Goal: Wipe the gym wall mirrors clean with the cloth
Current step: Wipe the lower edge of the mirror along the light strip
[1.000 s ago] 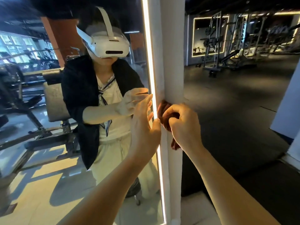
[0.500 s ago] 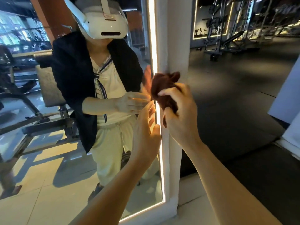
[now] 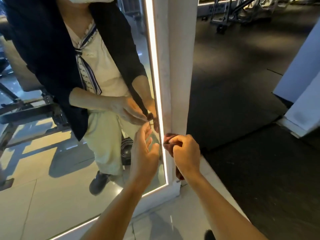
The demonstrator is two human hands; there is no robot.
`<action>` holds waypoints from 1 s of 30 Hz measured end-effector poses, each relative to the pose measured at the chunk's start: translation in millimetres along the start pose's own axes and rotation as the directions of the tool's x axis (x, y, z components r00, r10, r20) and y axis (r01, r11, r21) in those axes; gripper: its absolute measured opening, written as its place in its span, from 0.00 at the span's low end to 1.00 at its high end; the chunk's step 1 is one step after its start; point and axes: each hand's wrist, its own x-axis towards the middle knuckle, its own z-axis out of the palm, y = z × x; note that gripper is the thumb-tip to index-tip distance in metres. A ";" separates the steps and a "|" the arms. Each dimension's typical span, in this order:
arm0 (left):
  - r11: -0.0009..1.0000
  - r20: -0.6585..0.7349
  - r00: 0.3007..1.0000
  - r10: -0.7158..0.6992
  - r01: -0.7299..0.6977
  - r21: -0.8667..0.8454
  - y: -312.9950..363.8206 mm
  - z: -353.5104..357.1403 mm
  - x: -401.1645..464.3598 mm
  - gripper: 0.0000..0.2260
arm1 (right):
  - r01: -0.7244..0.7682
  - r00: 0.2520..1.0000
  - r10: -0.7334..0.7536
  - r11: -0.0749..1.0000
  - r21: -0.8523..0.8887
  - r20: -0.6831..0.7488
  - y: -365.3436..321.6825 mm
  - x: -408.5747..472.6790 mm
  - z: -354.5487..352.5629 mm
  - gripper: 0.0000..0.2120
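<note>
- Gripping the dark red cloth (image 3: 170, 147) in curled fingers, the right hand (image 3: 186, 154) presses it against the white frame (image 3: 178, 70), low near the floor.
- Left hand (image 3: 144, 153) hovers with fingers relaxed and spread, just before the mirror (image 3: 52, 135) beside its lit edge strip (image 3: 154, 66).

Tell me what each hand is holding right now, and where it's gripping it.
The right hand grips the cloth bunched at its top, an end hanging below the palm. The left hand holds nothing, fingers open.
</note>
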 end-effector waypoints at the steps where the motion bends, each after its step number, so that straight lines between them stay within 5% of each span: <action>1: 1.000 0.004 1.000 -0.018 0.018 0.011 -6.2 -0.9 -1.0 0.25 | -0.006 0.996 0.008 1.000 0.020 -0.084 2.9 -3.9 1.7 0.10; 3: 0.999 0.017 0.999 -0.048 0.048 0.015 -17.2 -1.3 -1.0 0.25 | 0.133 0.966 -0.113 0.989 0.070 -0.231 -6.2 -5.6 3.9 0.11; 6: 0.997 0.059 0.995 -0.077 0.077 0.001 -24.4 1.6 -0.2 0.24 | 0.334 0.933 -0.323 0.941 0.050 -0.155 -5.5 -1.0 15.9 0.14; 9: 0.995 0.083 0.991 -0.103 0.102 0.016 -31.7 7.8 -1.0 0.24 | -0.022 0.997 0.014 0.995 0.099 0.078 29.2 -9.3 26.5 0.10; 11: 0.991 0.099 0.986 -0.135 0.133 0.023 -40.8 12.8 -3.0 0.24 | -0.221 0.975 0.221 0.973 0.065 0.007 51.8 -21.2 27.3 0.09; 14: 0.988 0.090 0.984 -0.153 0.150 0.037 -57.5 24.6 -6.0 0.24 | -0.038 0.984 0.065 0.987 0.157 -0.168 49.9 -18.9 17.2 0.15; 17: 0.987 0.107 0.981 -0.161 0.161 0.004 -73.5 41.5 -11.7 0.25 | 0.159 0.986 -0.142 0.956 0.247 -0.089 49.8 -9.0 15.3 0.29; 19: 0.992 0.080 0.988 -0.130 0.130 -0.001 -88.2 53.3 -15.3 0.26 | 0.053 0.995 -0.073 0.965 0.258 0.071 74.2 -11.4 26.3 0.30; 21: 0.997 0.040 0.996 -0.076 0.075 0.032 -109.7 65.2 -21.3 0.27 | -0.171 0.970 0.145 0.978 0.121 0.195 108.6 -20.9 42.0 0.24; 23: 0.997 0.027 0.999 -0.028 0.026 0.073 -134.0 74.5 -27.1 0.28 | -0.298 0.951 0.291 0.953 0.059 0.105 134.4 -27.9 53.9 0.19; 27: 0.991 -0.028 0.996 0.084 -0.081 0.108 -180.9 87.6 -33.2 0.27 | 0.119 0.981 -0.075 0.961 0.250 -0.178 138.6 -22.7 60.2 0.24; 30: 0.991 -0.052 0.993 0.104 -0.099 0.094 -209.3 99.0 -35.0 0.25 | 0.216 0.976 -0.213 0.969 0.118 -0.038 180.8 -28.0 83.5 0.19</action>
